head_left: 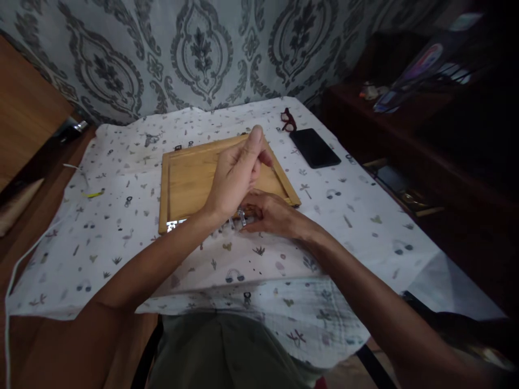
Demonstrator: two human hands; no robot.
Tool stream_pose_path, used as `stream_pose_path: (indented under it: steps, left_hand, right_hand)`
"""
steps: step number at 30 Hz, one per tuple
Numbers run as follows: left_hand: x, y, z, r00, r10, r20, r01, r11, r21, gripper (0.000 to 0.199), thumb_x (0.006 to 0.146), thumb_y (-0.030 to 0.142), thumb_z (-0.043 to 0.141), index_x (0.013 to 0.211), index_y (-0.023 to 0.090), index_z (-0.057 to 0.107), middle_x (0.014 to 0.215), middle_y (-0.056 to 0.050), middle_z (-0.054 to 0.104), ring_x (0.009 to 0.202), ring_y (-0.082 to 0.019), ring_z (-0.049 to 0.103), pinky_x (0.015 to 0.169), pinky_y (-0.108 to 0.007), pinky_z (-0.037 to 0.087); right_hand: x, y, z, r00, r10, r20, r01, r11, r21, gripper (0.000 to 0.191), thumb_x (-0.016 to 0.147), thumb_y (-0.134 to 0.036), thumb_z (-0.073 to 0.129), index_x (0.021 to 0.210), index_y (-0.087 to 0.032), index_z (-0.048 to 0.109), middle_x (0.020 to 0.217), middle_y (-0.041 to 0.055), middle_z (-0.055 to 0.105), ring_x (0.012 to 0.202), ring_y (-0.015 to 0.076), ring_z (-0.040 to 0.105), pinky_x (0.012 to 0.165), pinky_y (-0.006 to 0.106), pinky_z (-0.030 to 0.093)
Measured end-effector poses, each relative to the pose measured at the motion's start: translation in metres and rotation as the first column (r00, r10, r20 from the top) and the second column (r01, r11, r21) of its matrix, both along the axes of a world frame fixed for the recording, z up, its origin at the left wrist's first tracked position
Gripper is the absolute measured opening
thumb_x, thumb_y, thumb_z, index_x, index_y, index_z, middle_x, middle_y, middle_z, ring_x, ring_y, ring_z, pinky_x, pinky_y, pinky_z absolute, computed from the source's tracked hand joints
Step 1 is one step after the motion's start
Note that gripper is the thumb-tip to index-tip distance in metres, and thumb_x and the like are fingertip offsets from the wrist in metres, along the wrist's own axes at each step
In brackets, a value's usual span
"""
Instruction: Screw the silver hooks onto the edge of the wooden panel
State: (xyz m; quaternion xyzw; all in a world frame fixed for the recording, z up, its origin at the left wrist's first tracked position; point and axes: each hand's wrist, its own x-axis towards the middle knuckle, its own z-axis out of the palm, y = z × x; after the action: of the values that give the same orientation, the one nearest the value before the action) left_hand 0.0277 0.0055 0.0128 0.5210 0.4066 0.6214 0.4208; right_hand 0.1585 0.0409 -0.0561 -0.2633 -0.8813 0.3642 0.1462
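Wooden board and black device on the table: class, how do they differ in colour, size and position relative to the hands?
The wooden board is yellowish brown; the black device is dark. The board is larger than the device. The left hand is over the board, while the device lies apart from both hands. Both are rectangular.

A honey-brown wooden board (190, 183) stands out against a white tablecloth (357, 259) printed with palms and rainbows in grey, mauve and olive. From the board: a black smartphone (315, 148) at 2 o'clock, dark-red eyeglasses (291, 121) at 1, a charcoal-on-blue-grey damask backdrop (243, 70) at 12, olive-green clothing (219, 351) at 6.
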Motion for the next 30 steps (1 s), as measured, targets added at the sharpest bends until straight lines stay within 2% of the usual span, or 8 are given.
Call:
stream_pose_path:
  steps: [4,8,12,16,21,30]
  left_hand:
    - [-0.001,0.005,-0.001,1.000,-0.021,-0.012,0.021,1.000,0.007,0.065,0.089,0.075,0.049,0.056,0.019,0.053,0.040,0.008,0.025,0.035,-0.005,0.022,0.036,-0.024,0.020]
    - [-0.005,0.011,-0.003,0.992,-0.123,0.003,0.123,0.992,0.041,0.065,0.087,0.074,0.054,0.053,0.018,0.054,0.039,0.008,0.027,0.033,-0.003,0.026,0.035,-0.022,0.021]
    - [-0.007,0.013,-0.001,0.979,-0.201,0.022,0.201,0.979,0.007,0.068,0.087,0.075,0.051,0.052,0.018,0.052,0.039,0.009,0.025,0.030,-0.003,0.025,0.033,-0.021,0.017]
    - [-0.008,0.015,0.003,0.967,-0.255,0.007,0.255,0.967,-0.027,0.069,0.088,0.077,0.048,0.050,0.018,0.051,0.038,0.008,0.026,0.030,-0.003,0.026,0.032,-0.022,0.019]
    - [-0.012,0.017,0.003,0.954,-0.300,-0.019,0.298,0.952,-0.076,0.073,0.096,0.072,0.035,0.051,0.016,0.050,0.039,0.007,0.027,0.030,-0.001,0.029,0.034,-0.017,0.022]
    - [-0.016,0.021,0.005,0.939,-0.344,0.018,0.344,0.935,-0.085,0.073,0.096,0.071,0.037,0.050,0.016,0.049,0.038,0.008,0.024,0.029,-0.001,0.025,0.035,-0.016,0.022]
  right_hand:
    - [0.000,0.000,0.001,1.000,-0.007,0.020,0.007,1.000,-0.028,0.030,0.072,-0.019,0.085,0.099,-0.019,0.071,0.093,0.0023,0.064,0.083,0.0174,0.057,0.073,0.029,0.041]
    - [0.000,0.000,0.003,0.998,-0.016,0.056,0.018,0.999,-0.040,0.031,0.073,-0.022,0.086,0.099,-0.018,0.071,0.087,0.0003,0.059,0.074,0.0140,0.052,0.068,0.027,0.038]
    - [0.000,0.001,0.002,0.999,-0.020,0.038,0.021,0.999,-0.027,0.027,0.072,-0.024,0.086,0.092,-0.018,0.069,0.085,-0.0005,0.056,0.071,0.0125,0.049,0.066,0.026,0.036]
    - [0.000,0.001,0.001,0.999,-0.014,0.037,0.016,0.999,-0.041,0.025,0.072,-0.024,0.085,0.089,-0.018,0.067,0.084,-0.0008,0.055,0.071,0.0127,0.049,0.066,0.026,0.035]
    - [0.000,0.001,0.001,0.999,0.000,0.036,0.001,0.999,-0.036,0.029,0.072,-0.028,0.085,0.092,-0.020,0.066,0.081,-0.0019,0.054,0.070,0.0136,0.048,0.065,0.027,0.034]
    - [0.000,0.002,0.004,0.998,0.011,0.062,-0.008,0.999,-0.043,0.030,0.072,-0.028,0.086,0.094,-0.019,0.066,0.082,-0.0015,0.055,0.072,0.0144,0.049,0.066,0.027,0.035]
